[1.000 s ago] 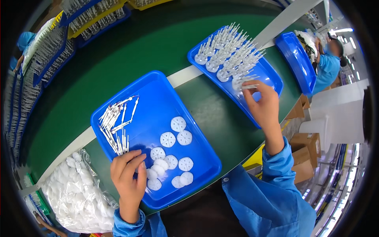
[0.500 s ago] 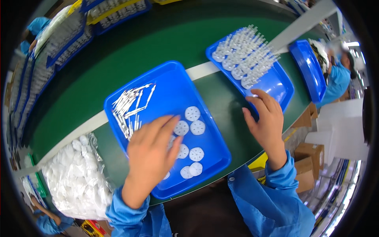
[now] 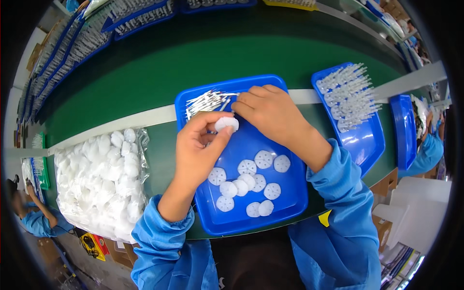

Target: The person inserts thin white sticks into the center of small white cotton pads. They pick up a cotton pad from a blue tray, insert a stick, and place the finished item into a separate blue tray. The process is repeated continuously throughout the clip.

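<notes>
A clear plastic bag (image 3: 99, 183) of white discs lies on the green tabletop (image 3: 159, 63) left of the blue tray (image 3: 251, 159), with a yellow, red and black label (image 3: 94, 244) below it. The left hand (image 3: 198, 150) pinches one white disc (image 3: 226, 124) over the tray's far half, near the white pins (image 3: 208, 101). The right hand (image 3: 270, 113), half a second ago at the filled tray (image 3: 353, 111), now meets it with fingers curled at the disc; what they grip cannot be told.
</notes>
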Available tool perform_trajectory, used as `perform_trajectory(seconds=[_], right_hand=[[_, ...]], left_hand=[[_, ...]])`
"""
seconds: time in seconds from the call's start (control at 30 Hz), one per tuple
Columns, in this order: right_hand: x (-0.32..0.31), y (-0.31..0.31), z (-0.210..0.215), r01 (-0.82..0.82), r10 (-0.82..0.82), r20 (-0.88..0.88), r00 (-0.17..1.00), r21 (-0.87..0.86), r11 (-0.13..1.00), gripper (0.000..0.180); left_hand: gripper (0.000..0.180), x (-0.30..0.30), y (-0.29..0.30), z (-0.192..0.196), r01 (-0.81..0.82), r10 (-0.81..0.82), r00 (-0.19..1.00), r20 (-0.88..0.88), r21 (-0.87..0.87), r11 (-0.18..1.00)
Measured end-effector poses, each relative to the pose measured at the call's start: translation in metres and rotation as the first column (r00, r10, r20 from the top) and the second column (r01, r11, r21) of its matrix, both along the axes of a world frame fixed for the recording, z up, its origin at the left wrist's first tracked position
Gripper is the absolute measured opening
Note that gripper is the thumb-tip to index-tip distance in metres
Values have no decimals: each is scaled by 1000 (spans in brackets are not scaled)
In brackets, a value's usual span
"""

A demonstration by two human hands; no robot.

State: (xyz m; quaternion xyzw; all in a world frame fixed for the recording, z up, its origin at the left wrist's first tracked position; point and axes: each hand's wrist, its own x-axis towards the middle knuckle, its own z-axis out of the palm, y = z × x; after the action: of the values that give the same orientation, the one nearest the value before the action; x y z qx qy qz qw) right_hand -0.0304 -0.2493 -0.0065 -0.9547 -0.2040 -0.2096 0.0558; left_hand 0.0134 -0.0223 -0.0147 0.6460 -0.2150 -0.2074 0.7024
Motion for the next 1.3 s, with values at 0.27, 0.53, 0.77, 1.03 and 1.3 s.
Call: perform_trajectory(seconds=[0.27, 0.53, 0.77, 1.03, 1.3], right_hand=[[-5, 12, 14, 54, 129, -119, 984, 905, 421, 29], [-10, 32, 15, 93, -43, -85, 995, 751, 653, 20], [-15, 27, 17, 52, -3, -75, 997, 660, 749, 25], [-18, 32, 14, 96, -9, -124, 992, 727, 680, 22], [-21, 33, 14, 103, 6, -152, 988, 697, 709, 21]], left_hand=[[41, 4, 1, -3, -116, 106, 993, -59, -193, 974], [41, -2, 3, 1, -198, 194, 980, -42, -150, 969], [37, -2, 3, 0, -229, 247, 965, 87, -183, 956], [36, 4, 6, -6, -206, 233, 918, 322, -114, 972], [35, 4, 4, -3, -232, 241, 918, 314, -68, 970]])
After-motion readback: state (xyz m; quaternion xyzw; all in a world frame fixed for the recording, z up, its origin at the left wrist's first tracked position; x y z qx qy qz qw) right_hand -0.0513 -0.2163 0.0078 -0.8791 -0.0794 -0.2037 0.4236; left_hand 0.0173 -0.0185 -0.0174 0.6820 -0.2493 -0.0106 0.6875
